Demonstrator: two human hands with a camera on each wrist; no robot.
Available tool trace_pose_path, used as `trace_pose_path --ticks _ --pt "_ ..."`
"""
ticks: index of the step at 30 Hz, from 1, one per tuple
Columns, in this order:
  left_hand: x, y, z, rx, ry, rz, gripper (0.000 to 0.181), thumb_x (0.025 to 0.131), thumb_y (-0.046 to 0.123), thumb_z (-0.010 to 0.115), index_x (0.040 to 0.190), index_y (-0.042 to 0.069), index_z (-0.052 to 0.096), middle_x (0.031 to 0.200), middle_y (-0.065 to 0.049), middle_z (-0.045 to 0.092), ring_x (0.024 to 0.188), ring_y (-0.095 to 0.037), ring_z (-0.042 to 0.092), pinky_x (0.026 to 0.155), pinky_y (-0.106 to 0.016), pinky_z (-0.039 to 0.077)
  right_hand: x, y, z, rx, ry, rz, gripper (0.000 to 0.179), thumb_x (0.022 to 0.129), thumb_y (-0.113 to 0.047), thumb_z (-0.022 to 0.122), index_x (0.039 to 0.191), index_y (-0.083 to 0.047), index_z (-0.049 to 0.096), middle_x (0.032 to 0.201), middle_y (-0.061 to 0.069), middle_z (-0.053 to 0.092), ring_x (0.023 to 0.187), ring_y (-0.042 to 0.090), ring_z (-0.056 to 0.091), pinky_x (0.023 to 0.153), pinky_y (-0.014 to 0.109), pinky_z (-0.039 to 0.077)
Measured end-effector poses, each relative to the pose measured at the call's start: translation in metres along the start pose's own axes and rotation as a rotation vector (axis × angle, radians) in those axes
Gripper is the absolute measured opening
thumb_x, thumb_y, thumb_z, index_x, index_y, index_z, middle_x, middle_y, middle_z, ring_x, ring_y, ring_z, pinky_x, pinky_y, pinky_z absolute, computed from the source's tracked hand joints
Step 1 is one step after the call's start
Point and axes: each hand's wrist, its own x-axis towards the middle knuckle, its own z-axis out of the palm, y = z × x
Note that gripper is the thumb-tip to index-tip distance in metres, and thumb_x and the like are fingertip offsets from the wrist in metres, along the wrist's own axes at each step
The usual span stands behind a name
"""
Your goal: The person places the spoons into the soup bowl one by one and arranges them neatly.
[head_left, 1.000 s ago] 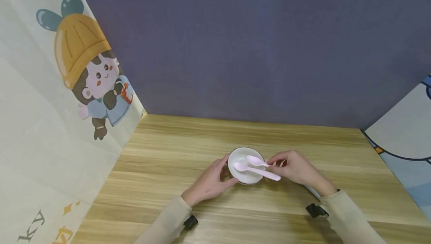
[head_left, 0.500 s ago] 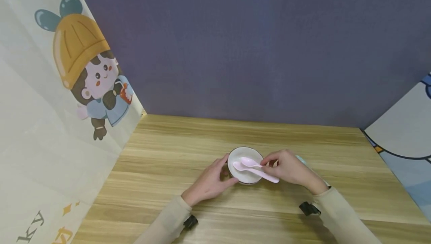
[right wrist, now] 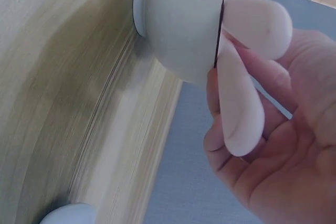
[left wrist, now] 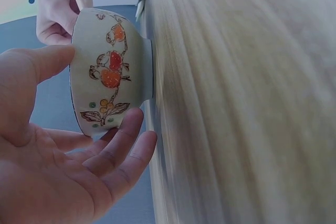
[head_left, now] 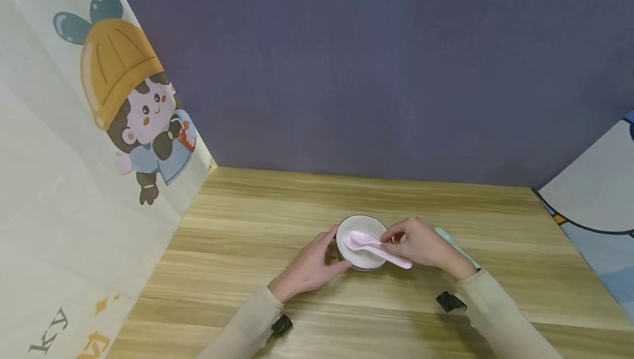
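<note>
Near the middle of the tabletop point(head_left: 247, 227), a bit toward your edge, sits the small white bowl point(head_left: 363, 242) with a dark rim, and from the left wrist view you can see orange fruit and leaves painted on its outside. Two pink spoons lie across it with their scoops inside: the front spoon point(head_left: 378, 253) has its handle sticking out over the rim toward the right, and the back spoon point(head_left: 366, 237) sits just behind it, touching or nearly so.

Your right hand point(head_left: 427, 249) is right at the bowl's right side, fingers point(head_left: 391, 241) curled and pinching the back spoon's handle. Your left hand point(head_left: 309, 268) is on the bowl's left side, fingers relaxed and mostly straight, thumb and fingertips cupping the outer wall without really gripping it.

Just behind your right hand there's a pale blue spoon point(head_left: 448, 239) lying flat on the tabletop, partly hidden by your wrist. Cartoon-print panels stand along the left and right edges, and a plain purple-grey backdrop closes off the far edge.
</note>
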Motion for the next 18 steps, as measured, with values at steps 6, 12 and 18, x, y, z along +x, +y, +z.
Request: trace_pose_path --ticks 6,12,18 --pt "0.0004 -0.0007 0.0 -0.002 -0.003 -0.003 0.086 0.099 0.046 0.074 0.168 0.017 0.033 0.144 -0.004 0.062 0.113 -0.017 0.066 0.096 -0.032 0.056 0.0025 -0.0027 0.0019 0.012 -0.007 0.03 0.011 0.089 -0.025 0.085 0.098 -0.018 0.086 0.085 -0.008 0.077 0.065 0.004 0.059 0.055 0.022 0.048" --pt "0.0008 -0.0012 0.0 0.0 -0.005 0.002 0.085 0.099 0.046 0.074 0.168 0.017 0.033 0.143 -0.004 0.062 0.111 -0.017 0.066 0.094 -0.031 0.056 0.0051 -0.0019 0.0061 -0.007 0.019 0.042 0.01 0.087 -0.026 0.087 0.094 -0.02 0.086 0.075 -0.009 0.07 0.063 0.004 0.056 0.053 0.021 0.045" --pt "0.0003 -0.0011 -0.0003 0.003 -0.005 0.003 0.085 0.099 0.046 0.074 0.168 0.017 0.034 0.144 -0.004 0.061 0.111 -0.017 0.065 0.093 -0.03 0.056 0.0061 -0.0004 0.0091 0.017 0.024 0.047 0.01 0.087 -0.027 0.087 0.094 -0.019 0.086 0.073 -0.009 0.068 0.062 0.005 0.056 0.053 0.021 0.044"
